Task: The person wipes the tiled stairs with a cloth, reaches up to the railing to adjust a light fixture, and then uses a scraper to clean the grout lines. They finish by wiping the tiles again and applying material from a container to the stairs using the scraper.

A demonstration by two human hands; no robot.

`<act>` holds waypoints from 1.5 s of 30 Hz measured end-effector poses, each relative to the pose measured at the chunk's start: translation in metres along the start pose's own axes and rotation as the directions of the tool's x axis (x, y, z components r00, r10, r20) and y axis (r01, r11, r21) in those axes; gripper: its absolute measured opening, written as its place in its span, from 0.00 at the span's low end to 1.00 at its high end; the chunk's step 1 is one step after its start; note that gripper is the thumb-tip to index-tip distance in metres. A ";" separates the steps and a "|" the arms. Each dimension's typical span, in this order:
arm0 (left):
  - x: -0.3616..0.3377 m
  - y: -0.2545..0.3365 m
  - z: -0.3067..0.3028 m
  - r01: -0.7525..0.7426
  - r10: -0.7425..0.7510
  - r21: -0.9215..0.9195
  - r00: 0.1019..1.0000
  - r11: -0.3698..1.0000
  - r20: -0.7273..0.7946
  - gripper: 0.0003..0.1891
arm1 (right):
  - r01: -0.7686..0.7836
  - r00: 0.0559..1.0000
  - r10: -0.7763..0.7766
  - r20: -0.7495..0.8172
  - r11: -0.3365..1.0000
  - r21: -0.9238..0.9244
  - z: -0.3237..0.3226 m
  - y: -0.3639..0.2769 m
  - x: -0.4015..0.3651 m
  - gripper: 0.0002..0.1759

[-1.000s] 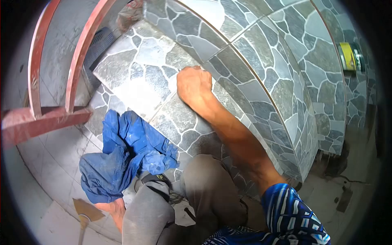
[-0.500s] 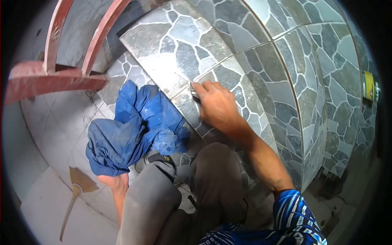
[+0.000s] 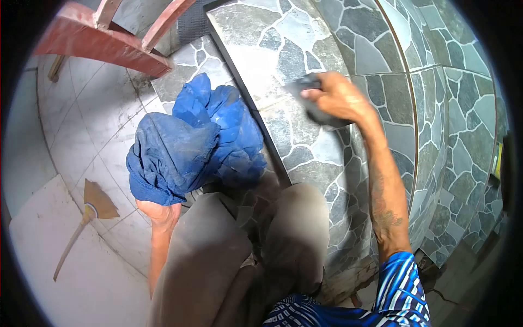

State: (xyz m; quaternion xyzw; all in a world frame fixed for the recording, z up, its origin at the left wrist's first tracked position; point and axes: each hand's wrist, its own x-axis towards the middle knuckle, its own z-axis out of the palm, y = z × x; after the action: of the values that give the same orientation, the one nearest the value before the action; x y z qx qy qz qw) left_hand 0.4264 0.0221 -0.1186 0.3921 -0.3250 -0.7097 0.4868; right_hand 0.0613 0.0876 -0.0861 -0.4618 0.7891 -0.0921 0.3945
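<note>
A big curved step (image 3: 436,109) covered in grey stone-pattern tiles is seen, and most of the view is filled by it. All of its tiles, top and side, look stuck down, with thin lines kept between them. A pale, dusty smear is left on the top tile (image 3: 272,76) near its edge. The wiping is therefore judged to be only partly done, though the tiles farther right look cleaner. A dark gap (image 3: 261,136) is seen along the front edge of that tile.

The floor (image 3: 81,136) below is laid with pale tiles and is marked with dust. A red metal frame (image 3: 103,41) is seen at the top left (only part of it is shown).

A blue cloth (image 3: 185,141) is bunched up in front of the step. It is gripped from below by the left hand (image 3: 158,213), with the fingers closed on it. Two bent knees in grey trousers (image 3: 229,256) are seen beneath.

A dark grey pad (image 3: 316,111) is held in the curled right hand (image 3: 340,97) and pressed on the top tile. What the pad is made of cannot be told.

A small trowel (image 3: 90,210) is left lying on the floor, well apart from both hands.
</note>
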 end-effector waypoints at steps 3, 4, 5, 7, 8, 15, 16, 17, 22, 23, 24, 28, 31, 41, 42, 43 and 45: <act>-0.002 0.002 -0.013 -0.002 0.002 -0.017 0.999 1.000 -0.042 0.29 | -0.116 0.993 0.107 0.057 0.975 0.189 -0.010 0.027 0.000 0.14; -0.002 0.004 -0.016 0.004 -0.005 -0.044 1.000 0.999 -0.025 0.29 | -0.073 0.995 0.069 0.067 0.995 0.070 -0.006 0.011 -0.001 0.14; -0.001 0.005 -0.016 0.010 -0.010 -0.072 1.000 0.997 -0.002 0.29 | -0.028 0.997 0.031 0.076 0.998 -0.048 -0.003 -0.006 -0.002 0.14; -0.001 0.003 -0.011 0.008 -0.010 -0.040 0.999 0.999 -0.052 0.29 | 0.009 0.993 0.012 0.118 0.983 -0.183 -0.010 -0.015 0.003 0.16; 0.000 0.002 -0.011 0.011 -0.014 -0.028 0.996 1.000 -0.086 0.29 | 0.012 0.993 0.008 0.114 0.985 -0.170 -0.018 -0.006 0.007 0.16; -0.004 -0.006 -0.021 0.053 -0.060 -0.072 0.994 0.996 -0.093 0.30 | 0.043 0.990 -0.012 0.137 0.973 -0.227 -0.013 -0.017 0.009 0.16; -0.001 -0.006 -0.020 0.066 -0.069 -0.040 0.993 0.997 -0.091 0.31 | 0.049 0.992 -0.026 0.122 0.982 -0.184 -0.020 -0.005 0.013 0.16; -0.001 -0.006 -0.022 0.065 -0.068 -0.034 0.994 0.997 -0.086 0.31 | 0.055 0.993 -0.039 0.115 0.989 -0.141 -0.023 0.005 0.016 0.16; 0.000 -0.002 -0.026 0.023 -0.021 -0.056 0.999 0.998 0.037 0.28 | 0.104 0.986 -0.085 0.143 0.985 -0.137 0.012 -0.011 0.015 0.14; 0.000 -0.002 -0.025 0.020 -0.018 -0.049 1.000 0.999 0.023 0.28 | 0.143 0.986 -0.116 0.124 0.960 -0.241 0.008 -0.031 0.011 0.14; 0.001 -0.004 -0.024 0.010 -0.009 -0.044 1.000 0.999 0.009 0.28 | 0.129 0.987 -0.110 0.113 0.976 -0.176 0.003 -0.033 0.010 0.14; -0.007 -0.008 -0.044 0.051 -0.051 0.004 0.998 0.999 -0.046 0.29 | -0.076 0.995 0.065 0.070 0.984 0.160 0.023 -0.016 0.008 0.15; -0.005 -0.006 -0.042 0.064 -0.064 0.006 0.998 0.998 -0.024 0.31 | -0.179 0.983 0.178 0.041 0.984 0.008 0.033 -0.060 0.006 0.16; -0.006 0.001 -0.038 0.025 -0.017 -0.129 0.998 0.991 0.062 0.29 | -0.165 0.966 0.188 -0.177 0.977 0.138 0.053 -0.062 -0.003 0.18; -0.006 0.001 -0.042 0.030 -0.023 -0.117 0.998 0.993 0.053 0.29 | -0.118 0.969 0.146 -0.199 0.982 0.145 0.057 -0.051 -0.009 0.17; -0.008 0.001 -0.048 0.030 -0.026 -0.105 0.999 0.994 0.040 0.29 | -0.067 0.971 0.099 -0.218 0.987 0.149 0.058 -0.051 -0.013 0.17; -0.017 -0.001 -0.057 0.063 -0.063 -0.039 0.998 0.997 -0.002 0.29 | -0.134 0.972 0.167 -0.167 0.972 0.191 0.063 -0.058 -0.018 0.16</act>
State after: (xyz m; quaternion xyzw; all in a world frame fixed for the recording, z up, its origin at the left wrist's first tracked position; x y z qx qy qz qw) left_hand 0.4797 0.0342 -0.1430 0.3937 -0.2978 -0.7301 0.4725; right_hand 0.1486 0.0837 -0.0894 -0.3530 0.8432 -0.1738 0.3664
